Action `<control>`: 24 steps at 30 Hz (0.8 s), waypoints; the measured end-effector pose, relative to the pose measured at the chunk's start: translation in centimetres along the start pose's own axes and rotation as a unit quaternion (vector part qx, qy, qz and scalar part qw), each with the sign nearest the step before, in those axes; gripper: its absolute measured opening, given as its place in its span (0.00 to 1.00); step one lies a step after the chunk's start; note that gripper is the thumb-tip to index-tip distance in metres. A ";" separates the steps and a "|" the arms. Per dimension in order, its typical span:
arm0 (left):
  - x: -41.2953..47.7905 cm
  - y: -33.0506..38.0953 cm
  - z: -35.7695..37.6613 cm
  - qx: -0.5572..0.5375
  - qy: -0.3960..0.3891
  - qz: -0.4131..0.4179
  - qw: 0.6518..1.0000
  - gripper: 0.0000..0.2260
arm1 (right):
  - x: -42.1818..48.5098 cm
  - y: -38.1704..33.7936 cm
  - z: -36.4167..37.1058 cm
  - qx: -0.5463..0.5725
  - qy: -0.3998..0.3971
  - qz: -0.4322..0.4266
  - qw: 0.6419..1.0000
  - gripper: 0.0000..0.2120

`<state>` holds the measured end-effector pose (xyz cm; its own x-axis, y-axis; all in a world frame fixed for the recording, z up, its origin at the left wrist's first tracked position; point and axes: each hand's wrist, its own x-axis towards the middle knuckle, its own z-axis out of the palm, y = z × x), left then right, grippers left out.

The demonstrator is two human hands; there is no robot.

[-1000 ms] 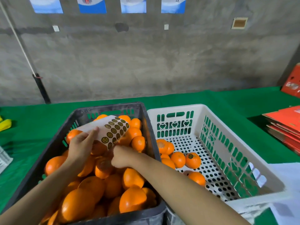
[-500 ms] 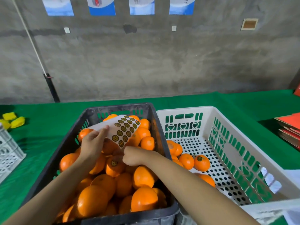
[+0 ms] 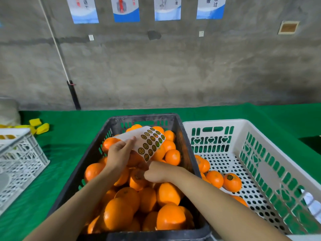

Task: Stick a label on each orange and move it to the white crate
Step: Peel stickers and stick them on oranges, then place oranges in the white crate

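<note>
Nearest: black crate (image 3: 142,117), heaped with oranges (image 3: 119,213), both bare forearms extended over its near rim. Above the middle of the heap, left hand (image 3: 119,154) grasping the label sheet (image 3: 128,134) by its near left part, thumb on top. Sheet curled, held over the far half of the black crate; round dark-and-gold labels (image 3: 149,142) in rows on its right portion. Just right of it, right hand (image 3: 157,172) with fingers curled at the lower corner of the sheet, directly above 1 orange (image 3: 135,181) of the heap. Fingertips hidden behind the knuckles: pinching a label or clenched on nothing, cannot tell. To the right, side by side with the black crate: white crate (image 3: 217,121), holding several oranges along its left side, 1 labelled orange (image 3: 233,185) among them, label facing up. Beneath both crates: green cloth (image 3: 69,136). At far left on the cloth: 1 lattice crate (image 3: 22,159), white, with yellow objects (image 3: 40,128) behind it. Farthest: grey concrete wall (image 3: 173,75), 4 blue-and-white posters (image 3: 126,9) along its top edge, 1 dark pole (image 3: 73,96) against it at left.
</note>
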<state>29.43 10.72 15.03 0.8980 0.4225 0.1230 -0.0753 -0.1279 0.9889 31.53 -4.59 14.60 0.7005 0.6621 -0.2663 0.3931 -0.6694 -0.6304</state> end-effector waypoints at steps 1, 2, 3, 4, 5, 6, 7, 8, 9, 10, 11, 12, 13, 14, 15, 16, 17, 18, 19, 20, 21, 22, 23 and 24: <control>0.0 0.0 0.0 -0.001 -0.001 -0.003 1.000 0.12 | -0.1 0.0 0.0 -0.014 -0.007 -0.001 1.000 0.18; 0.0 0.1 0.0 -0.004 -0.002 -0.007 1.000 0.12 | -0.2 0.2 0.1 -0.044 -0.012 -0.004 0.999 0.23; 0.0 0.1 0.0 -0.008 -0.002 -0.011 1.000 0.12 | -0.2 0.4 0.2 -0.086 -0.014 -0.011 0.996 0.25; 0.0 0.1 0.0 -0.011 -0.003 -0.013 1.000 0.12 | -0.3 0.6 0.4 -0.130 -0.008 -0.020 0.991 0.27; 0.0 0.1 0.0 -0.014 -0.002 -0.014 1.000 0.12 | -0.3 0.5 0.5 -0.170 0.004 -0.027 0.985 0.27; 0.1 0.1 0.0 -0.015 -0.002 -0.015 1.000 0.12 | -0.4 0.5 0.5 -0.197 0.018 -0.035 0.980 0.25; 0.1 0.1 0.0 -0.015 -0.001 -0.016 1.000 0.12 | -0.5 0.4 0.5 -0.208 0.032 -0.043 0.977 0.24; 0.1 0.0 0.1 -0.014 0.001 -0.016 1.000 0.12 | -0.5 0.2 0.5 -0.211 0.043 -0.048 0.975 0.24; 0.2 0.0 0.0 -0.011 0.005 -0.016 1.000 0.12 | -0.5 0.1 0.3 -0.211 0.050 -0.048 0.975 0.25; 0.2 -0.1 0.0 -0.010 0.012 -0.015 1.000 0.12 | -0.5 -0.1 0.1 -0.209 0.056 -0.045 0.975 0.26; 0.3 0.0 -0.2 -0.014 0.017 -0.016 1.000 0.12 | -0.5 -0.2 0.0 -0.205 0.061 -0.045 0.976 0.25; 0.5 0.1 -0.4 -0.024 0.020 -0.020 0.999 0.13 | -0.5 -0.2 -0.2 -0.201 0.062 -0.043 0.977 0.24; 0.6 0.2 -0.6 -0.041 0.023 -0.027 0.999 0.13 | -0.5 -0.2 -0.2 -0.202 0.062 -0.043 0.977 0.22; 0.9 0.3 -0.9 -0.060 0.029 -0.037 0.997 0.15 | -0.5 -0.1 -0.3 -0.206 0.063 -0.043 0.975 0.20; 1.2 0.4 -1.2 -0.076 0.037 -0.050 0.995 0.16 | -0.6 -0.1 -0.5 -0.206 0.066 -0.047 0.975 0.18; 1.4 0.5 -1.5 -0.089 0.042 -0.063 0.993 0.18 | -0.8 0.0 -0.8 -0.194 0.071 -0.047 0.977 0.16; 1.6 0.6 -1.6 -0.101 0.043 -0.077 0.991 0.19 | -1.0 0.1 -1.2 -0.174 0.078 -0.047 0.980 0.14; 1.7 0.5 -1.7 -0.114 0.044 -0.089 0.989 0.20 | -1.2 0.3 -1.7 -0.150 0.089 -0.045 0.984 0.18; 1.8 0.4 -1.8 -0.123 0.046 -0.098 0.986 0.20 | -1.6 0.7 -2.2 -0.122 0.105 -0.039 0.986 0.28; 1.8 0.3 -1.8 -0.126 0.049 -0.104 0.985 0.20 | -2.0 1.0 -2.7 -0.084 0.133 -0.036 0.987 0.36; 1.8 0.3 -1.9 -0.121 0.049 -0.108 0.986 0.19 | -2.5 1.3 -3.1 -0.039 0.173 -0.042 0.983 0.39; 1.9 0.1 -1.8 -0.114 0.047 -0.110 0.986 0.19 | -3.1 1.5 -3.5 0.004 0.218 -0.053 0.974 0.40; 1.8 0.0 -1.8 -0.110 0.042 -0.108 0.987 0.19 | -3.5 2.0 -3.8 0.031 0.268 -0.061 0.961 0.39; 1.8 -0.1 -1.8 -0.108 0.039 -0.106 0.988 0.18 | -4.0 2.6 -4.2 0.051 0.318 -0.068 0.944 0.38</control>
<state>30.24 13.05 15.27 0.8680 0.4883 -0.0903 0.0121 0.1610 0.9869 32.27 -10.37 17.04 0.8758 0.3828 0.2938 0.4695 -0.5352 -0.7023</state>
